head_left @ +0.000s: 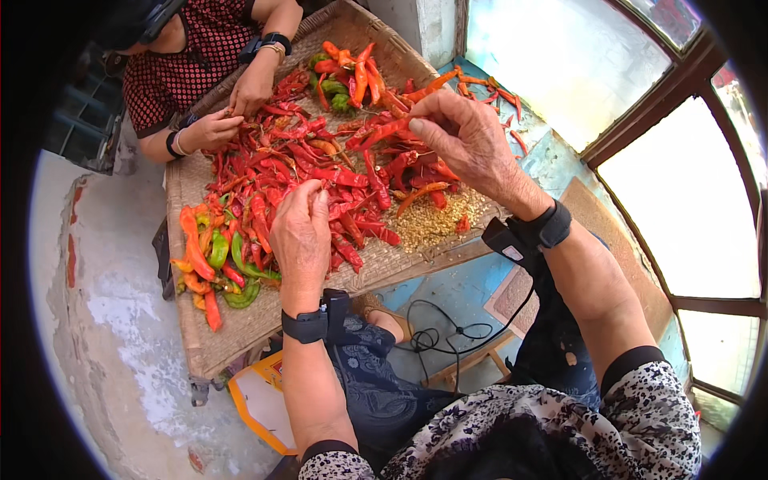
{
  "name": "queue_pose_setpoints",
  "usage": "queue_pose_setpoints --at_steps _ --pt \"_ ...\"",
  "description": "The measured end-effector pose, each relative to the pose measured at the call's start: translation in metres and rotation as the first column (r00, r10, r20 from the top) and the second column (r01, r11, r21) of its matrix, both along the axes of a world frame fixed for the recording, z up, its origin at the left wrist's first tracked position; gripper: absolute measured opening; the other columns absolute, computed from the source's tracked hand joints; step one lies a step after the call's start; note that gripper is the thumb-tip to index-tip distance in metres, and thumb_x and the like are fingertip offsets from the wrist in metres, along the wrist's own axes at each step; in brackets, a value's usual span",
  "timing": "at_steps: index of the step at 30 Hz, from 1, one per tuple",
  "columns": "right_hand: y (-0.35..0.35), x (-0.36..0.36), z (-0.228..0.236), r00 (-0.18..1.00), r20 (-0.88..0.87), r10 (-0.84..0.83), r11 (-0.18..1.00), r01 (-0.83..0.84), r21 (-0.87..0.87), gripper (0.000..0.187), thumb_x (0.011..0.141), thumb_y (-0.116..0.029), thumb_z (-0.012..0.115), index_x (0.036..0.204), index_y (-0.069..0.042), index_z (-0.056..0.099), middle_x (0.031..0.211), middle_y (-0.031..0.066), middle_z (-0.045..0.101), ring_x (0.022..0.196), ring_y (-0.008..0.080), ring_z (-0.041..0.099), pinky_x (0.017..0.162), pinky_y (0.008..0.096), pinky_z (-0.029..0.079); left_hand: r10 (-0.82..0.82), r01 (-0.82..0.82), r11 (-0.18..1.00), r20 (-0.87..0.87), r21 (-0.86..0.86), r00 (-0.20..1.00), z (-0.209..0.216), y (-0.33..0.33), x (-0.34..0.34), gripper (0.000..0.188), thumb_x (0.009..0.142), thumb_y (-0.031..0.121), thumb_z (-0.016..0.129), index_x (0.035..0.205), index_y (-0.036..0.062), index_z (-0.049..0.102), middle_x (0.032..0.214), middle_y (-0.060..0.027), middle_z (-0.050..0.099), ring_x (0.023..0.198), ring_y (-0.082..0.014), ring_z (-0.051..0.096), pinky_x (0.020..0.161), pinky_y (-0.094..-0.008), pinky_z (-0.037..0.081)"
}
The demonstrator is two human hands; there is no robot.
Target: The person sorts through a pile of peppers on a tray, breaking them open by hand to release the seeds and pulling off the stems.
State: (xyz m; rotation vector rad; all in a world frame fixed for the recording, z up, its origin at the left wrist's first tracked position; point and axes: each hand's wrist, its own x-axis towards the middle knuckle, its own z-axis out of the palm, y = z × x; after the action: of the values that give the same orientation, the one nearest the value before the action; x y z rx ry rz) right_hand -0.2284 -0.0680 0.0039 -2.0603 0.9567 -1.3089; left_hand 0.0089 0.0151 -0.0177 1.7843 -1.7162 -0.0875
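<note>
Red chili peppers (300, 172) lie in a wide heap on a woven tray (220, 340). My right hand (472, 144) is raised over the far right of the heap, and a red chili pepper (384, 133) is pinched between its thumb and fingers. Low over the near side of the heap is my left hand (302, 228), its thumb and fingertips drawn together. What they hold, if anything, is too small to make out. Pale chili seeds (436, 224) form a pile at the tray's right edge, below my right hand.
Across the tray a co-worker's two hands (232, 116) meet over the peppers. Green and orange peppers (216, 256) lie at the left; more green ones (340, 96) sit at the far side. A black cable (432, 340) lies below the tray. Windows (688, 192) line the right.
</note>
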Motion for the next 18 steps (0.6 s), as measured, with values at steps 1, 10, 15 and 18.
queue_pose_setpoints --at_steps 1,10,15,18 --pt "-0.007 -0.004 -0.003 0.997 0.047 -0.053 0.996 0.056 -0.064 0.016 0.089 -0.016 0.065 0.091 0.000 0.061 0.073 0.0121 0.065 0.063 0.0240 0.063 0.059 0.0333 0.050 0.058 -0.058 0.997 0.006 -0.045 0.998 0.000 -0.001 -0.001 0.034 0.088 0.013 0.065 0.120 0.0032 0.057 0.103 -0.0162 0.062 0.096 -0.0318 0.059 0.083 -0.0415 0.047" --pt "-0.013 -0.011 -0.015 0.872 -0.318 -0.373 0.884 0.230 -0.407 0.020 0.079 -0.008 0.066 0.098 -0.006 0.061 0.091 0.0127 0.058 0.089 0.0316 0.053 0.078 0.0405 0.046 -0.230 0.251 0.968 0.346 -0.015 0.910 0.003 -0.009 -0.041 0.026 0.083 0.013 0.067 0.109 0.0073 0.066 0.091 -0.0098 0.064 0.096 -0.0268 0.056 0.088 -0.0397 0.043" --pt "-0.006 -0.006 -0.011 0.921 -0.307 -0.240 0.889 0.082 -0.450 0.016 0.079 -0.007 0.066 0.093 -0.002 0.060 0.088 0.0131 0.057 0.089 0.0313 0.053 0.081 0.0384 0.046 -0.265 0.207 0.964 0.513 0.169 0.816 -0.018 -0.013 -0.057 0.018 0.080 0.020 0.070 0.092 0.0075 0.064 0.083 -0.0083 0.062 0.088 -0.0269 0.055 0.082 -0.0395 0.041" --pt "-0.005 -0.007 -0.011 0.906 -0.349 -0.240 0.893 0.065 -0.446 0.012 0.081 -0.009 0.064 0.090 -0.002 0.060 0.088 0.0126 0.056 0.088 0.0304 0.052 0.083 0.0379 0.045 -0.208 0.197 0.978 0.400 0.071 0.893 -0.012 -0.016 -0.039 0.013 0.081 0.015 0.069 0.086 0.0055 0.061 0.082 -0.0098 0.063 0.083 -0.0281 0.058 0.075 -0.0395 0.044"
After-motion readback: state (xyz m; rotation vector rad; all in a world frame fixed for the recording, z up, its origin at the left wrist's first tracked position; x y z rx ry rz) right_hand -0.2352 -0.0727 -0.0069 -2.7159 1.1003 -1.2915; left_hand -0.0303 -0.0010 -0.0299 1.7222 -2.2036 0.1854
